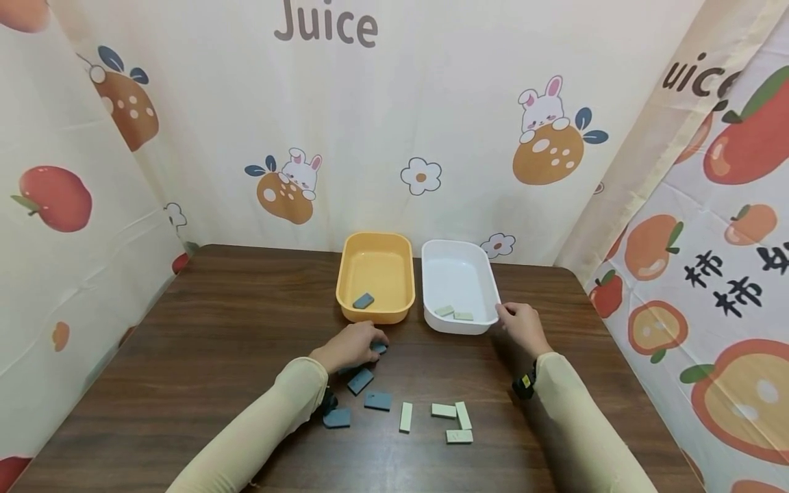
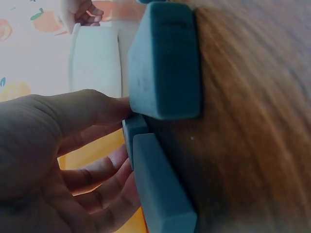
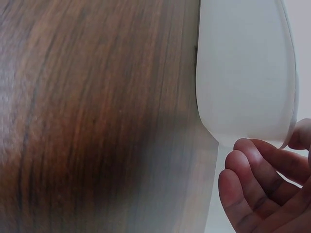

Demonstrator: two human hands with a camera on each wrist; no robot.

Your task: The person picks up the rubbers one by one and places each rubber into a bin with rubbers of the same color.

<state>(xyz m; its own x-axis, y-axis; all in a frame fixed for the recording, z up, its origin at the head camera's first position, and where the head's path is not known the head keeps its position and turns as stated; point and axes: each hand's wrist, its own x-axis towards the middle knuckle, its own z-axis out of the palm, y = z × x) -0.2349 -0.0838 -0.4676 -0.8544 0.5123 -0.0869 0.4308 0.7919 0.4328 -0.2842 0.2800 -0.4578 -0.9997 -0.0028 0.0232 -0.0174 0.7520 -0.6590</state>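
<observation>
My left hand (image 1: 350, 344) is over the table just in front of the yellow bin. Its thumb and fingers pinch a small blue block (image 1: 379, 348), which shows between the fingertips in the left wrist view. More blue blocks (image 1: 377, 401) lie beside and nearer than that hand, two of them large and close in its wrist view. At the front right corner of the white bin (image 1: 459, 327), my right hand (image 1: 522, 327) grips the rim, thumb at the edge and fingers curled against the outer wall (image 3: 243, 97).
Inside the yellow bin (image 1: 376, 317) lies one blue block (image 1: 364, 300). Two pale green blocks (image 1: 464, 316) are in the white bin. Several more pale green blocks (image 1: 459, 436) are spread on the wooden table (image 1: 246, 308) near the front middle. A printed curtain (image 1: 382, 123) stands behind the bins.
</observation>
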